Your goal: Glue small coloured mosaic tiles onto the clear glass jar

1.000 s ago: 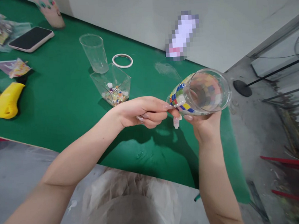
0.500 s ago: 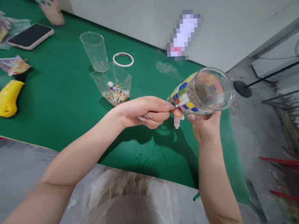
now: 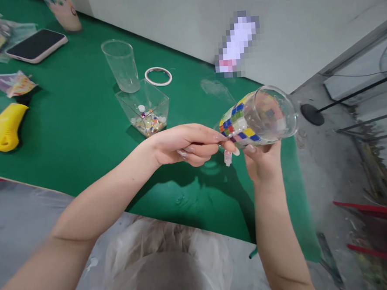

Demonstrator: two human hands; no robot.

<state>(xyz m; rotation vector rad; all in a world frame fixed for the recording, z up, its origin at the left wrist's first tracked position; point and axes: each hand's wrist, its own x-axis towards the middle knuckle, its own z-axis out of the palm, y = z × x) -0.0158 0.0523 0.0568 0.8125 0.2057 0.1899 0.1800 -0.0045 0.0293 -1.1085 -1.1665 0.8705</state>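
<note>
My right hand [image 3: 263, 162] grips a clear glass [image 3: 259, 117] from below, holding it on its side above the green table [image 3: 81, 125]. Coloured mosaic tiles cover the glass's lower part. My left hand [image 3: 187, 143] is pinched, its fingertips pressed against the tiled base of the glass. A small clear tube [image 3: 227, 157] hangs below the fingers of both hands; which hand holds it I cannot tell.
A square clear container of mixed tiles [image 3: 145, 110], an empty clear cup [image 3: 121, 66] and a white ring [image 3: 158, 76] stand behind my left hand. A phone [image 3: 36, 45], packets and a yellow tool [image 3: 4, 130] lie at the left. The table's right edge drops to the floor.
The glass has tipped slightly and shifted a little left in my right hand. My left fingers stay pinched at its base.
</note>
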